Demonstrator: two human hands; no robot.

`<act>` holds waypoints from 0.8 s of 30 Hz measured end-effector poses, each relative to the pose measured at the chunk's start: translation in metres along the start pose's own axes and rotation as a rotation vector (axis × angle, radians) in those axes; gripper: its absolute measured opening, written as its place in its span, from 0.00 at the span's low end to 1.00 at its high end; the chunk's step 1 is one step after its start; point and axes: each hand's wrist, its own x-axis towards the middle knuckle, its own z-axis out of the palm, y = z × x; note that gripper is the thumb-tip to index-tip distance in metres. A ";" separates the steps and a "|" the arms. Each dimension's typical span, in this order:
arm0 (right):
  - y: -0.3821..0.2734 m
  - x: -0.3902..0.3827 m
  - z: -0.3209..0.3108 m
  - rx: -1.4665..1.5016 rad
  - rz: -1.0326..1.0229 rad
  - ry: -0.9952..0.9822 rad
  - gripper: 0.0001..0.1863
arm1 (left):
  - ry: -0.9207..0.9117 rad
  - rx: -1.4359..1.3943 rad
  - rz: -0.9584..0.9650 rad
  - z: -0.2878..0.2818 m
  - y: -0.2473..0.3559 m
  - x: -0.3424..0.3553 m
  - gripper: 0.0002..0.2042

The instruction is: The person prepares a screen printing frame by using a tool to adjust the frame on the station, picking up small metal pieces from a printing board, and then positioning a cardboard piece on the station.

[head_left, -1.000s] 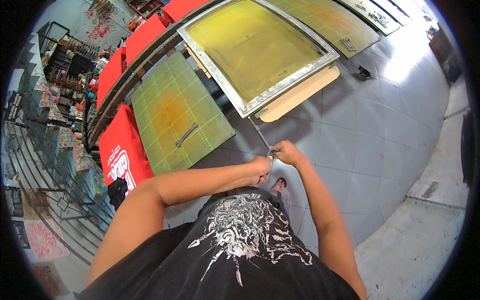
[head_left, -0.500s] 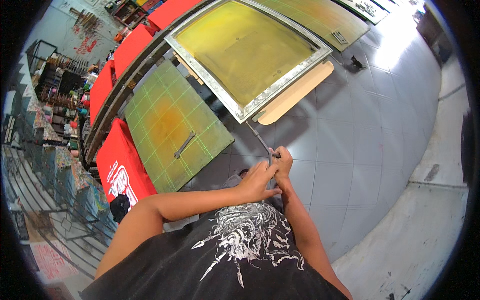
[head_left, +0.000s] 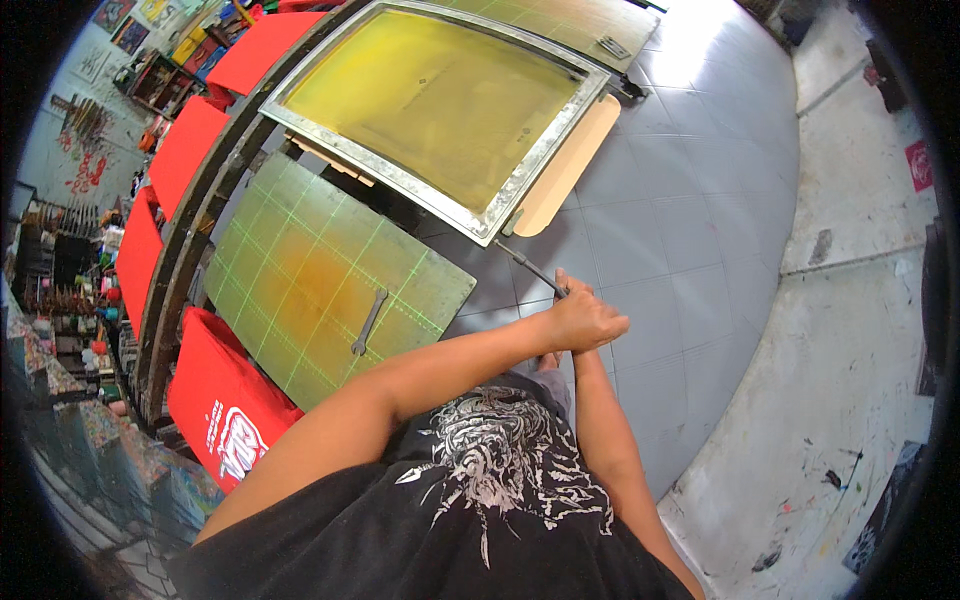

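Observation:
A grey rod-shaped socket wrench (head_left: 537,273) slants down from the near corner of a screen-printing frame (head_left: 487,228) toward my body. My left hand (head_left: 590,320) is closed in a fist around its near end, knuckles turned to the right. Just beneath it, my right hand (head_left: 568,283) is mostly covered; it appears closed on the same wrench. The frame has a silver metal border and yellow-green mesh (head_left: 430,100). An open-ended spanner (head_left: 370,322) lies on a green gridded board (head_left: 290,270) left of my hands.
Tan board (head_left: 567,175) sticks out under the frame's right side. Red shirts (head_left: 225,400) hang over the dark rail (head_left: 170,290) at left. Another gridded board (head_left: 560,25) lies beyond the frame. Grey tiled floor (head_left: 690,230) and a pale wall (head_left: 800,400) are at right.
My left hand has moved up and right, from beside the wrench's handle to a fist over my right hand. The view has shifted, so the frame and boards sit further left.

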 end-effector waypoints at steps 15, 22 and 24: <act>0.023 -0.016 0.026 0.379 0.012 0.071 0.13 | 0.064 -0.493 -0.501 0.000 -0.030 0.079 0.08; -0.032 -0.023 -0.011 0.515 0.706 -0.313 0.11 | -0.139 -0.452 -0.693 0.029 -0.063 0.085 0.05; -0.041 -0.022 -0.018 0.608 0.789 -0.355 0.12 | -0.187 -0.449 -0.733 0.038 -0.071 0.084 0.06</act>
